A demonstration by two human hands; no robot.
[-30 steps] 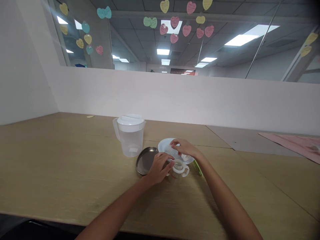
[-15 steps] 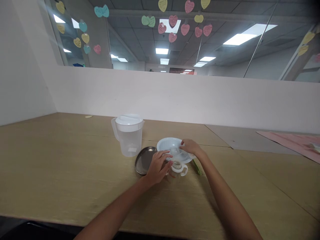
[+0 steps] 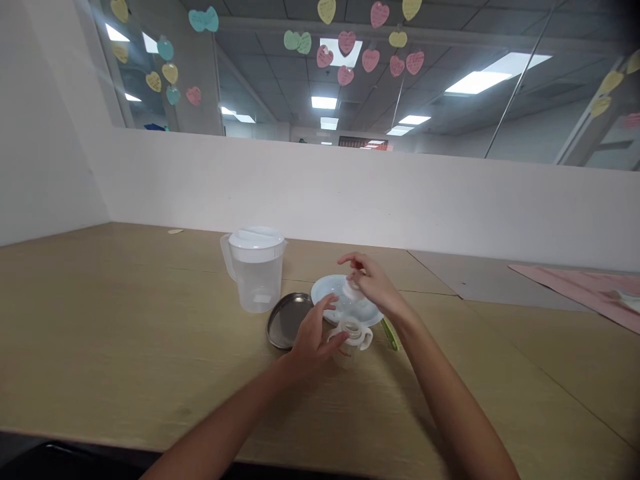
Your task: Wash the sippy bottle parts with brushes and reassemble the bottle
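Many paper hearts [image 3: 346, 42] hang on the window [image 3: 260, 87] beyond the white partition [image 3: 320, 193], and a pink sheet [image 3: 575, 293] lies off to the right of the worktop [image 3: 125, 333]. On the worktop stands a clear plastic pitcher [image 3: 255, 283] under its white lid [image 3: 256, 239]; it looks empty. Just beside it sits a round steel tray [image 3: 286, 321], and next to that a shallow white plate [image 3: 345, 300]. A two-handled bottle [image 3: 347, 347] stands just in front of the plate, open at the top, though I cannot tell whether anything is inside. A green strip [image 3: 390, 333] lies by the plate's right edge.

My right hand [image 3: 375, 280] has just risen off the plate, bringing a small white piece [image 3: 353, 291] up with it. Its fingers are closed around the piece, which now hangs just above the plate. My left hand [image 3: 313, 343] is open, fingers spread, right next to the bottle, with the thumb reaching toward the nearer handle. I cannot tell whether it touches.
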